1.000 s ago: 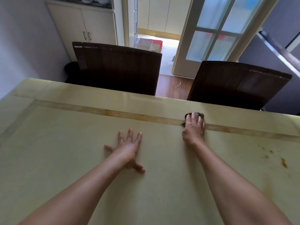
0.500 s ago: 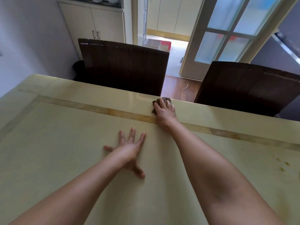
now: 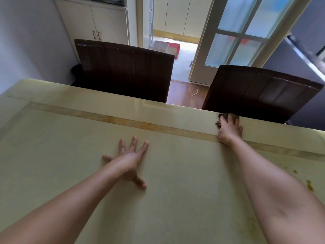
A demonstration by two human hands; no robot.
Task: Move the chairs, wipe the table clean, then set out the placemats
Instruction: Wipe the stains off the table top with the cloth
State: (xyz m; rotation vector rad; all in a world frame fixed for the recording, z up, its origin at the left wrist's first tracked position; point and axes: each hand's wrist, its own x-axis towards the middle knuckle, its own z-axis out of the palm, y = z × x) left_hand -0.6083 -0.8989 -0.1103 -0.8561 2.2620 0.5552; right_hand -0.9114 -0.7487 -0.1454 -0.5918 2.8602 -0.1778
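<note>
The pale yellow-green table [image 3: 70,155] fills the lower view, with a darker band near its far edge. My right hand [image 3: 228,131] presses a crumpled brown cloth [image 3: 221,118] flat against the far edge, fingers stretched over it. My left hand [image 3: 129,160] lies flat on the tabletop with its fingers spread, holding nothing. Two dark brown chairs stand behind the far edge: one at the left [image 3: 123,67] and one at the right [image 3: 260,88], just beyond the cloth. Brown-orange stains [image 3: 309,186] dot the table at the right.
White cabinets [image 3: 98,23] stand against the back wall on the left. A glass-paned door [image 3: 237,32] stands open to the right of a doorway, with a white bin [image 3: 159,45] on the floor there. A wood floor strip shows between the chairs.
My right hand slid the cloth left along the far edge, then back to the right, and is now further right than at first. My left hand stayed flat in place.
</note>
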